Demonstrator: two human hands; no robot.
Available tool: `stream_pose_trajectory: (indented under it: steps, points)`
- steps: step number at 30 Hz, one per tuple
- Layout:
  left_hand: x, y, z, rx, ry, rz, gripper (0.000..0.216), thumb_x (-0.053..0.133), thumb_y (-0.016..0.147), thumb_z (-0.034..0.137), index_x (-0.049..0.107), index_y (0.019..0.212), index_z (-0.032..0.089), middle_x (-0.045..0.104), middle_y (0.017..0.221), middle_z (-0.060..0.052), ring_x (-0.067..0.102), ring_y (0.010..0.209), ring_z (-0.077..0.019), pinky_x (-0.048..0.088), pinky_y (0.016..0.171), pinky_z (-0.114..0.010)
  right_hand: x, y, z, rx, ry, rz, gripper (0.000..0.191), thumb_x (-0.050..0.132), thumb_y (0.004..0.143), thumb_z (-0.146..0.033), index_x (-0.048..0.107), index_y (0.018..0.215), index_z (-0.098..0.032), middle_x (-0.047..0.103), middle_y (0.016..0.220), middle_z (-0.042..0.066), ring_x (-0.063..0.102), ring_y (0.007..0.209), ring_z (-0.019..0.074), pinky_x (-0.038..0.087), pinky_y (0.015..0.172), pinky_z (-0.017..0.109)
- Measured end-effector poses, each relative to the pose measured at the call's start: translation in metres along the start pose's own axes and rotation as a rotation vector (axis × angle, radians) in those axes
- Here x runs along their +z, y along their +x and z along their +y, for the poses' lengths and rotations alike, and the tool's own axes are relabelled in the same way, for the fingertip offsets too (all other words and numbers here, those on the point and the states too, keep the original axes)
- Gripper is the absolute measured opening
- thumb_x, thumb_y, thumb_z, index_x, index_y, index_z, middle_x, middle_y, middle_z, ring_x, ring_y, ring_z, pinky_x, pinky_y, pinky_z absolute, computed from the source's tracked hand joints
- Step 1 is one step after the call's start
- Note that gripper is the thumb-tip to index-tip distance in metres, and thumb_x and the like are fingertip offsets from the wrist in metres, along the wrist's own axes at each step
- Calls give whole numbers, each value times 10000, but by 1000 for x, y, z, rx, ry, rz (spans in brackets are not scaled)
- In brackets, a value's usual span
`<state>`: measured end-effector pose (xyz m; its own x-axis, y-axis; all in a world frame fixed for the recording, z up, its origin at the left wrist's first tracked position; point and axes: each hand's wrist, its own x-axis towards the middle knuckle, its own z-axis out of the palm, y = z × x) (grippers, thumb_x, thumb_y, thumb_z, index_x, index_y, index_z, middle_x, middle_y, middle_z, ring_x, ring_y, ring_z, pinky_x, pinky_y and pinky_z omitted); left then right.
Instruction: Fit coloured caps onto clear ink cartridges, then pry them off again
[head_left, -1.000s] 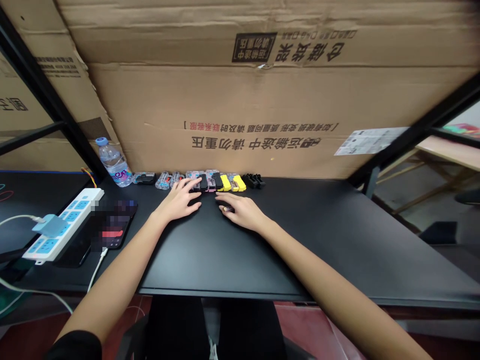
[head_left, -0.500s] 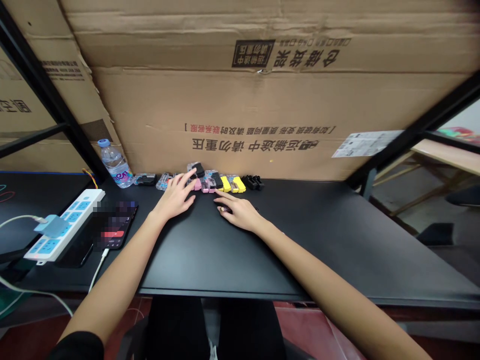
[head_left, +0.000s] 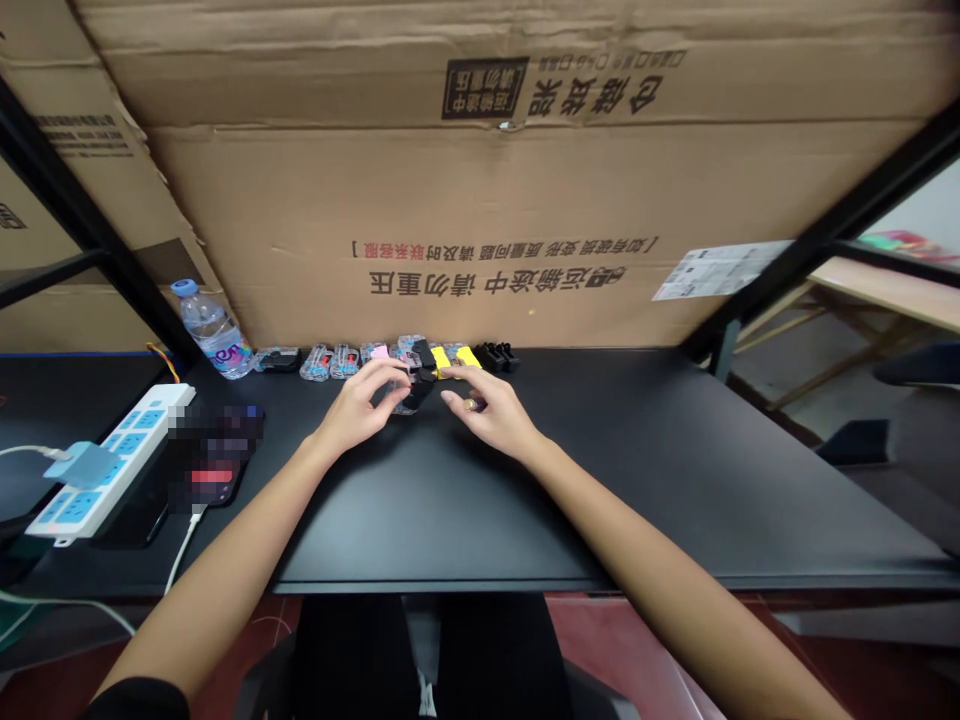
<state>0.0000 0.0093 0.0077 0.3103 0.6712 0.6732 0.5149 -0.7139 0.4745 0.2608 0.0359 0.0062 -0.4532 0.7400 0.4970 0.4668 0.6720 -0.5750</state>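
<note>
My left hand (head_left: 358,408) has its thumb and fingers closed round a small clear plastic case with a black part (head_left: 420,388), in front of the row along the cardboard. My right hand (head_left: 496,412) is to the right of the case, fingers curled toward it with a gap. A dark, thin stick with a gold end (head_left: 474,405) lies in its palm; its kind is unclear. Just behind the hands are a pink-and-clear case (head_left: 377,352), a clear case with a black part (head_left: 415,350) and yellow-and-clear cases (head_left: 459,356).
Black clips (head_left: 496,357) end the row at right; clear cases (head_left: 318,363) stand at left. A water bottle (head_left: 217,330), power strip (head_left: 112,460) and phone with a cable (head_left: 225,460) occupy the desk's left. A cardboard sheet (head_left: 480,190) backs the black desk (head_left: 465,510).
The clear-and-black case has come off the row toward me in my left hand. My right hand has stayed close by, its fingers still curled. The view has shifted slightly.
</note>
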Motion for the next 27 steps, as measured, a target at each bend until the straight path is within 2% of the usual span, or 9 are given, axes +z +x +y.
stream_pose_trajectory:
  steps: [3,6,8,11,14,18,22,24,27]
  points:
    - [8,-2,4,2,-80,-49,193,699,1025,246,683,1216,225,760,1228,-96,745,1119,-225,619,1027,-424,3,-1,-2,-94,55,-13,410,631,1049,-482,701,1386,-260,780,1313,112,749,821,208,638,776,360]
    - [12,-3,7,-12,-128,-58,270,739,997,260,686,1258,221,761,1246,-91,759,1027,-195,647,936,-362,5,-1,6,-174,53,-42,324,669,1048,-431,758,1288,-232,819,1192,109,782,961,240,625,851,363]
    - [9,-2,6,-38,-153,-59,272,740,993,272,694,1255,217,764,1249,-90,757,1032,-191,651,905,-337,5,-2,15,-172,34,-98,277,700,1037,-406,784,1235,-231,828,1173,102,791,990,245,617,881,360]
    - [2,0,0,-109,-189,-87,286,751,979,308,702,1243,209,770,1217,-88,748,1052,-201,649,872,-324,2,-2,25,-110,17,-179,324,760,999,-380,776,1292,-242,829,1221,97,804,1021,253,617,882,348]
    - [-4,-1,-8,-193,-244,-170,349,772,962,348,694,1271,207,748,1285,-99,748,1014,-191,640,889,-340,-1,-1,26,-60,10,-236,366,798,967,-357,775,1314,-243,840,1196,93,814,1026,263,615,857,336]
    - [-2,-5,-10,-266,-242,-300,535,871,868,426,695,1329,219,727,1378,-107,736,1153,-250,588,1029,-403,1,-1,14,-89,28,-265,335,807,955,-370,792,1263,-238,847,1143,85,812,965,251,604,827,328]
    - [6,-6,-3,-334,-281,-370,566,923,791,498,769,1239,189,802,1213,-87,754,1119,-272,555,1071,-403,2,-1,7,-157,103,-207,264,744,989,-365,791,1211,-230,812,1181,100,774,1012,243,599,826,333]
    - [9,-5,0,-377,-318,-380,529,914,796,506,800,1189,171,826,1122,-82,770,1024,-256,577,1008,-377,0,-1,8,-158,143,-108,210,686,1009,-326,787,1165,-227,782,1200,111,747,1034,243,592,797,338]
    - [10,-6,0,-438,-356,-413,528,914,790,507,820,1164,147,836,1026,-79,764,891,-226,595,899,-349,-6,0,10,-126,208,83,204,591,1038,-300,780,1063,-226,745,1174,111,710,1048,248,584,844,379]
